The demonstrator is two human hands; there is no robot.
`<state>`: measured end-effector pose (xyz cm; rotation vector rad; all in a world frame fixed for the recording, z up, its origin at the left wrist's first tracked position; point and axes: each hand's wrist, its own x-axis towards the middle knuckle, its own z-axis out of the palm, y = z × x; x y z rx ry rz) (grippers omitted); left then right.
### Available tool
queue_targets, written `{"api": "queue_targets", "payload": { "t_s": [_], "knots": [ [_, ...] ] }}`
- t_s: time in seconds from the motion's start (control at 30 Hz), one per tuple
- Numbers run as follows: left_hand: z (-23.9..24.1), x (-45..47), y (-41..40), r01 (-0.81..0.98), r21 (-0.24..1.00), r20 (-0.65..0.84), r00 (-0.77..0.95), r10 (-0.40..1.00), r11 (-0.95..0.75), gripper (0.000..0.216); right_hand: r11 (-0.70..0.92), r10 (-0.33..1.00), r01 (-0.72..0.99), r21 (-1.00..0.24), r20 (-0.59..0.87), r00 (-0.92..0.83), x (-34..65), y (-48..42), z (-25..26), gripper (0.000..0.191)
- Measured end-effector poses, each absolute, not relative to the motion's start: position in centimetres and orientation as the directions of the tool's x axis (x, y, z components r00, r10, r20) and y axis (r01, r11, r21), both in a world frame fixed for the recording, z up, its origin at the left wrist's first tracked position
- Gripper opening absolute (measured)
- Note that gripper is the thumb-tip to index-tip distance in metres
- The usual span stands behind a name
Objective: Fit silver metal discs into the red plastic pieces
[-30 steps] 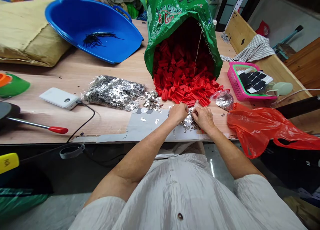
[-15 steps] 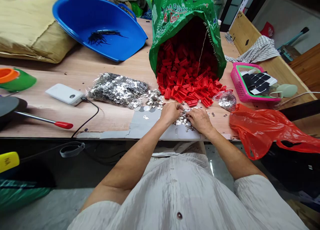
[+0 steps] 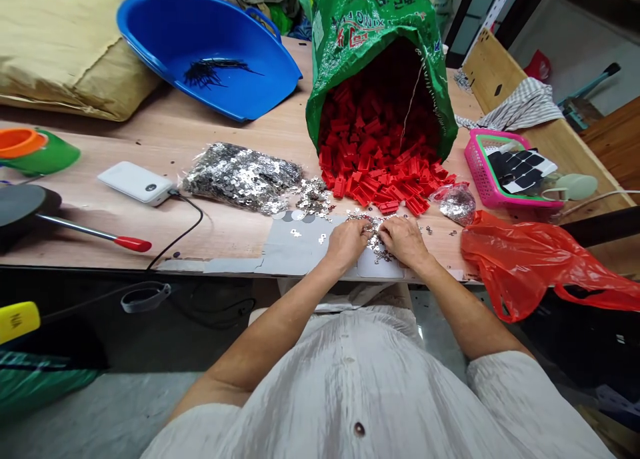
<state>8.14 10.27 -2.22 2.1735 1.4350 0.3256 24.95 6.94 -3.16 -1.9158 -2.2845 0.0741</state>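
My left hand [image 3: 350,241] is curled in a pinch at the left side of a small pile of shiny flat metal pieces [image 3: 379,254]. Facing it, my right hand [image 3: 404,239] has its fingers bent down into the same pile. The fingertips of both are close together, and what they grip is too small to make out. Under the pile lies a grey sheet [image 3: 285,249] at the table's front edge, with a few loose metal pieces [image 3: 296,233] on it. Just beyond my hands, red plastic parts [image 3: 373,182] spill from a green woven sack [image 3: 367,52].
Left of the sack lie a clear bag of metal pieces [image 3: 243,178], a white power bank [image 3: 136,183] with a cable and a blue scoop-shaped basin [image 3: 270,89]. A red plastic bag [image 3: 520,259] and a pink basket [image 3: 485,172] stand on the right.
My left hand has drawn slightly down and stays pinched. My right hand remains at the pile. The whole view has shifted a little, and loose metal pieces show left of my left hand.
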Motion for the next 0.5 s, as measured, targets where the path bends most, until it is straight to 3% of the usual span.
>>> {"api": "queue_targets", "payload": {
  "t_s": [0.1,0.27,0.4,0.5],
  "knots": [
    [-2.7,9.3,10.2,0.801,0.459,-0.054,0.457,0.888,-0.384,0.025,0.183,0.981,0.973,-0.141,0.096,-0.17,25.0,6.8,-3.2,0.013],
    [-3.1,9.6,10.0,0.798,0.459,-0.045,0.459,0.887,-0.39,0.025,0.193,0.978,0.969,-0.152,0.106,-0.178,25.1,6.7,-3.4,0.013],
    [-2.9,9.2,10.1,0.796,0.49,-0.043,0.43,0.902,-0.356,0.022,0.193,0.972,0.972,-0.132,0.159,-0.171,25.0,6.7,-3.3,0.016],
    [-2.6,9.1,10.3,0.744,0.621,-0.045,0.349,0.936,-0.248,0.019,0.177,0.963,0.976,-0.129,0.226,-0.145,24.7,6.6,-3.1,0.017]
  ]
}}
